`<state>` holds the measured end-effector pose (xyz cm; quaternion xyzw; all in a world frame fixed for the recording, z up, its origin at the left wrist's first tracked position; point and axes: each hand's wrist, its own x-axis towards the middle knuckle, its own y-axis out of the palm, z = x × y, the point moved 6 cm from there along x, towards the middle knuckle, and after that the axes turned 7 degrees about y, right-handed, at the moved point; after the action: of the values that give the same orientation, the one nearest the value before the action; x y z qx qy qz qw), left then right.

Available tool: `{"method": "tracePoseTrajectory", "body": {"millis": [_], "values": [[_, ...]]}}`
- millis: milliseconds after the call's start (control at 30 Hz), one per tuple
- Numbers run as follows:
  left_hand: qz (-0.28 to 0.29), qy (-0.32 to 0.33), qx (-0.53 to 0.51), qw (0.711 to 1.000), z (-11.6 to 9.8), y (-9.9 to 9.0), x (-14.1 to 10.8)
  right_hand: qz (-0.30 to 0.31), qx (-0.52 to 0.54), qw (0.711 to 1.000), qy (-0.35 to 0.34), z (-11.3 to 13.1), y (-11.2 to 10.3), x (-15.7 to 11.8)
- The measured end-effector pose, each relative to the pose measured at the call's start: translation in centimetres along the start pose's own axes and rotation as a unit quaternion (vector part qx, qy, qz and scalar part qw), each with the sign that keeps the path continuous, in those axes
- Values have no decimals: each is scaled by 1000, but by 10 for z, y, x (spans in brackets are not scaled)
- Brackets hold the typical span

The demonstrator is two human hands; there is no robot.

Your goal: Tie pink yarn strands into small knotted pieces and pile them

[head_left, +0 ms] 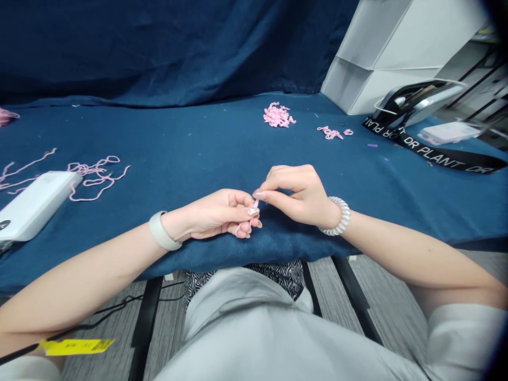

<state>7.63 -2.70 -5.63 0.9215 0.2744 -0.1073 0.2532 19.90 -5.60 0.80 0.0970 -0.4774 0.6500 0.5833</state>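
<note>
Hands are held close together just above the front edge of the bench, which is covered in navy cloth. A short pink yarn piece is pinched near its upper end between the thumb and forefinger of the right hand, the other fingers being loosely curled. Its lower part is gripped by the left hand, which is partly closed, with the fingers curled inward and a small pink loop seen beneath them; whether the loop and the piece are joined cannot be told. A beige band is worn on the left wrist and a white coil bracelet on the right. Loose pink yarn strands are laid at the left of the bench, beside a flat white case. A heap of small pink pieces is seen farther back, with a smaller scatter just to its right. A black lettered strap, a clear plastic box and a white box are placed toward the far right
</note>
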Motion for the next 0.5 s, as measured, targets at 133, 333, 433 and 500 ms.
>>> {"method": "tracePoseTrajectory", "body": {"millis": [133,333,433,500], "values": [[17,5,31,999,0,1,0,10,6,1000,-3,-1,2,-1],[9,31,47,998,0,0,2,16,18,1000,19,-3,2,0],[-1,50,41,998,1,0,4,27,27,998,51,-6,2,0],[-11,66,37,997,1,-1,5,31,30,996,83,-10,2,1]]}}
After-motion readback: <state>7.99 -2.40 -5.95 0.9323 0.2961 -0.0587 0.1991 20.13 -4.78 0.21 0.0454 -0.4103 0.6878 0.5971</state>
